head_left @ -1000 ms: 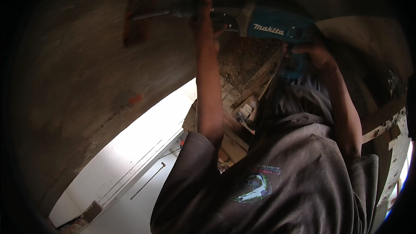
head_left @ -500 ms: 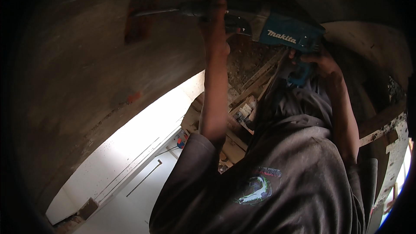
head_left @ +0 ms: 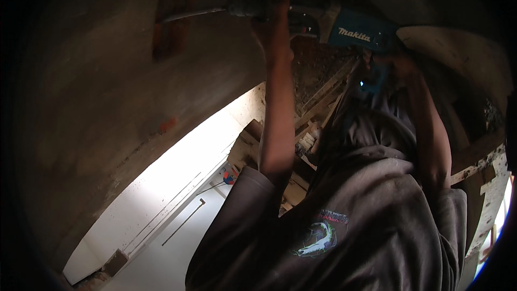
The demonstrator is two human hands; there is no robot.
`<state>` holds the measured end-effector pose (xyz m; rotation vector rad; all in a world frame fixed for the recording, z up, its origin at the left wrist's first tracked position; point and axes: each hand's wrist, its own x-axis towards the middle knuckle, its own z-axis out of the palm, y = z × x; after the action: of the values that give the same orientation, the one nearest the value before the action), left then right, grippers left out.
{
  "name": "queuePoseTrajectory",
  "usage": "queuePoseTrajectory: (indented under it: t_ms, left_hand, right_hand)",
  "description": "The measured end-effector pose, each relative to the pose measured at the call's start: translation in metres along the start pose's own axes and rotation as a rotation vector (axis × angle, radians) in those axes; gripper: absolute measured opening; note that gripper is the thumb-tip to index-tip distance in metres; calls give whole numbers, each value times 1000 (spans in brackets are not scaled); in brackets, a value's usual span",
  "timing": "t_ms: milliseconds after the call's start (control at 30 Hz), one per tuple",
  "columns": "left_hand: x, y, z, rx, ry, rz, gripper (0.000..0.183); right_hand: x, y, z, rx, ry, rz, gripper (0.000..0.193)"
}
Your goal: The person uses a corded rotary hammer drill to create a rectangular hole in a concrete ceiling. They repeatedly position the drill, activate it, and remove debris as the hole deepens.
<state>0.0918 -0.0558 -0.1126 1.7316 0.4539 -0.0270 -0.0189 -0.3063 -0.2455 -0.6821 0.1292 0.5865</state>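
A teal-and-black rotary hammer [head_left: 355, 32] lies across the upper part of the view, its long metal chisel bit [head_left: 196, 13] pointing left. The tip meets a reddish-brown rectangular recess [head_left: 169, 40] in the grey wall; how deep it goes in is too dark to tell. My left hand [head_left: 273, 28] is wrapped round the front of the tool, behind the bit. Around the rear grip, below the teal housing, my right hand [head_left: 397, 66] is closed, partly lost in shadow.
The grey plastered wall [head_left: 97, 102] curves along the left, with a small reddish chipped spot [head_left: 168, 125]. Below lie wooden boards [head_left: 328, 89] and rubble [head_left: 308, 141]. Farther down, a long thin-handled tool [head_left: 183, 222] lies on a pale surface near a red-and-blue object [head_left: 229, 178].
The view has shifted slightly. My left forearm and the tool sit a little farther right in the picture, with the bit still at the recess. Both hands keep their grip.
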Motion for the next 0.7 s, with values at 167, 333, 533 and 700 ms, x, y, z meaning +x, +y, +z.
queuePoseTrajectory:
  t_ms: [167,333,533,700]
  left_hand:
    - [12,-2,17,-135,-27,-62,55]
    - [19,4,15,-137,18,3,54]
    - [20,32,29,-239,-39,-74,60]
    - [20,65,29,-359,-13,-78,65]
  right_hand:
    - [8,-1,-17,-49,184,45,32]
    - [18,-11,-28,-63,97,111,40]
    - [-1,-74,-28,-200,183,145,43]
    - [-14,-149,19,-428,16,-138,50]
